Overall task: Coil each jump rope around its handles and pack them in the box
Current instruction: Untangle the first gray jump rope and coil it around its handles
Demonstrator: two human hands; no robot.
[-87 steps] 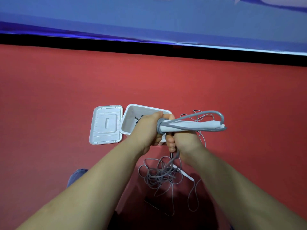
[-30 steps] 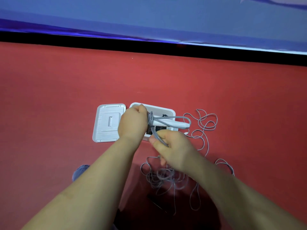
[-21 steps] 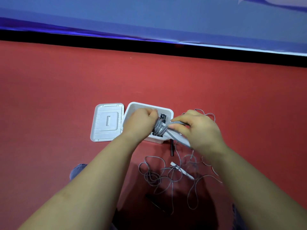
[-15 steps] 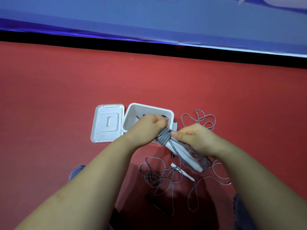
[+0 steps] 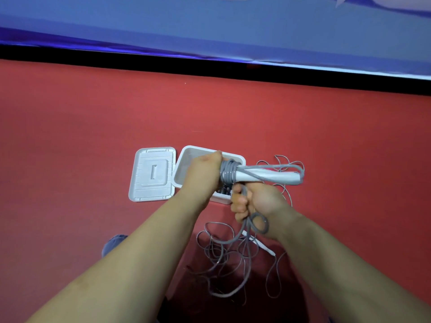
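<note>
My left hand [image 5: 202, 176] grips the near end of the white jump rope handles [image 5: 268, 176], which point right and level above the open white box [image 5: 186, 159]. Several turns of grey rope [image 5: 228, 172] are wound round the handles beside that hand, and one loop runs along to their far tip. My right hand [image 5: 254, 201] sits just below the handles and holds the grey rope, which hangs from it to a loose tangle [image 5: 224, 252] on the red floor. Something dark lies inside the box, mostly hidden by my hands.
The box's white lid [image 5: 152, 174] lies flat to the left of the box. More loose grey rope [image 5: 283, 164] and a white handle [image 5: 263, 246] lie on the floor at right and below my hands. A black strip and blue wall [image 5: 210, 31] run across the back.
The handles have swung from pointing down-right to level and pointing right. My right hand has dropped from beside the wound turns to below the handles, pulling rope with it.
</note>
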